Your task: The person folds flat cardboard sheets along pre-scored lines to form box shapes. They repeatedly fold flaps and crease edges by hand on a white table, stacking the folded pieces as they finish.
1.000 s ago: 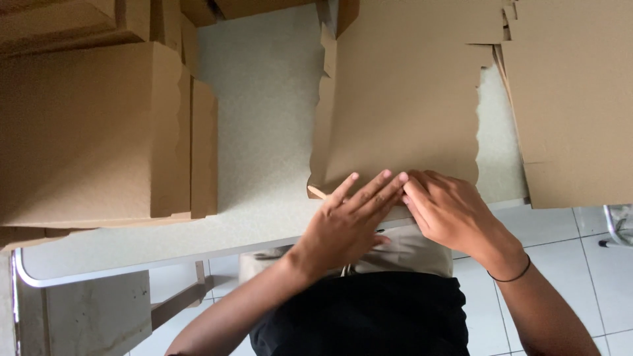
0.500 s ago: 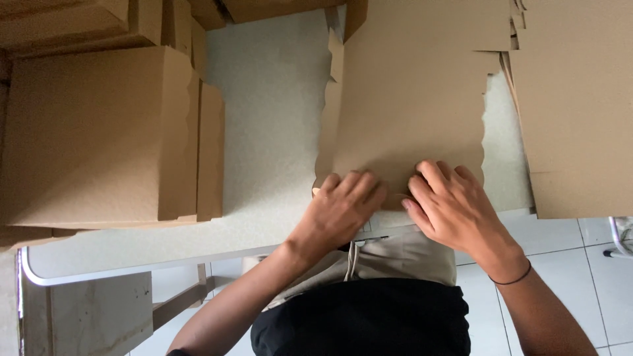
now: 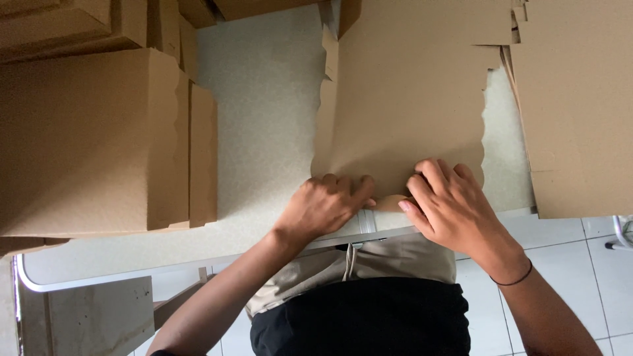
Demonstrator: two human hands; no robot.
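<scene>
A flat brown cardboard box blank (image 3: 409, 99) with wavy-cut edges lies on the pale speckled table (image 3: 264, 132), reaching to its near edge. My left hand (image 3: 326, 207) curls its fingers over the blank's near edge, gripping a small flap there. My right hand (image 3: 448, 204) presses on the same edge just to the right, fingers bent over the cardboard. A thin black band circles my right wrist.
A folded cardboard box (image 3: 99, 142) sits at the left of the table, with more boxes (image 3: 79, 26) behind it. A stack of flat cardboard sheets (image 3: 580, 105) fills the right side. White floor tiles (image 3: 580, 257) show below the table's edge.
Both hands slid toward me along the blank, from lying flat with fingers spread to curling over its near edge. The blank shifted slightly in view.
</scene>
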